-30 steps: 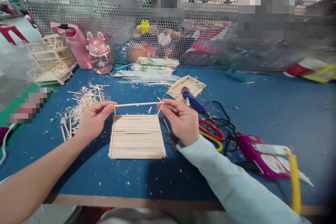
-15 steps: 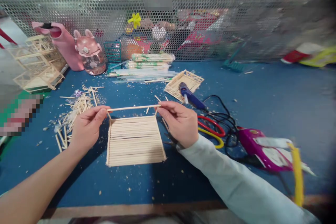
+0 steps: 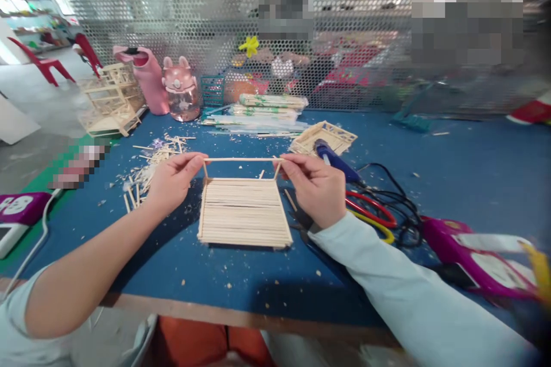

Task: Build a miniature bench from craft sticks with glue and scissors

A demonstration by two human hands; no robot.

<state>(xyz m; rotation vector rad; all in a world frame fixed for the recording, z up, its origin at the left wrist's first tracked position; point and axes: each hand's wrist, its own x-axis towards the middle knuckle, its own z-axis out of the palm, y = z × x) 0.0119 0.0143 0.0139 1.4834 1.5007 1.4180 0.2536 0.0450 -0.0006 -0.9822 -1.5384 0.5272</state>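
Note:
Between my two hands a thin wooden stick (image 3: 243,159) runs level across the tops of two short upright sticks. My left hand (image 3: 174,180) pinches its left end, and my right hand (image 3: 316,186) pinches the right end. The uprights stand at the far corners of a flat panel (image 3: 243,212) made of sticks laid side by side, which lies on the blue table (image 3: 193,275). Just past my right hand a blue glue gun (image 3: 338,165) rests against a smaller stick frame (image 3: 310,136). Dark-bladed pliers or cutters lie partly hidden under my right wrist.
Stick scraps (image 3: 166,152) litter the left side. A pink bottle (image 3: 150,80), a clear bottle with ears (image 3: 183,94) and bagged sticks (image 3: 271,104) stand or lie by the perforated screen (image 3: 365,57). Black cables (image 3: 391,183) and a purple device (image 3: 482,264) are at right.
The camera view has shifted, so the scene sits further right and shows more floor at left. Both hands keep their pinch on the stick, which now looks more level on the uprights.

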